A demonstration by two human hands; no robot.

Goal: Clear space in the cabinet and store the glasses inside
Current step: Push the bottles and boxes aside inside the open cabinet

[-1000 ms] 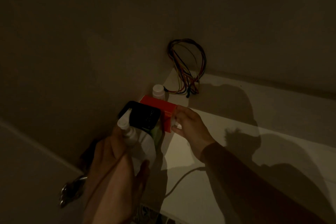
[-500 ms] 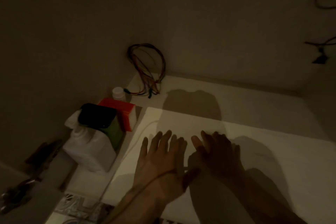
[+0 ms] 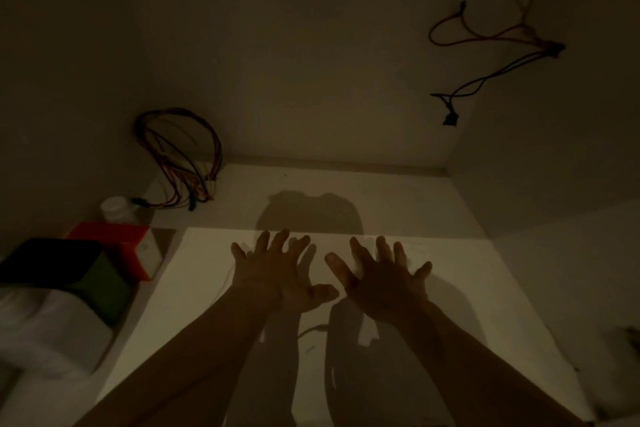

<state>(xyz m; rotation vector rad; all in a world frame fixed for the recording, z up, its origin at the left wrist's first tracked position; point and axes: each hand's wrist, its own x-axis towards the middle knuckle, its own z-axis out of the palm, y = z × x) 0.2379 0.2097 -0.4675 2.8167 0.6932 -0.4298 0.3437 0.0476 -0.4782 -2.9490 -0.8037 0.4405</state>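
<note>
Dim cabinet shelf point(image 3: 450, 204) under left hand point(image 3: 277, 274) and right hand point(image 3: 384, 284), fingers spread, empty, pointing toward the back wall.

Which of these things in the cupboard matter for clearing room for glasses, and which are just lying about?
For the job:
- left hand and right hand, both open and empty
- bare cabinet shelf
- red box, dark-topped green container and white jug, stacked at the left

No glasses in view.

Lying about:
- small white bottle
- wire coil
- hanging wires
</note>
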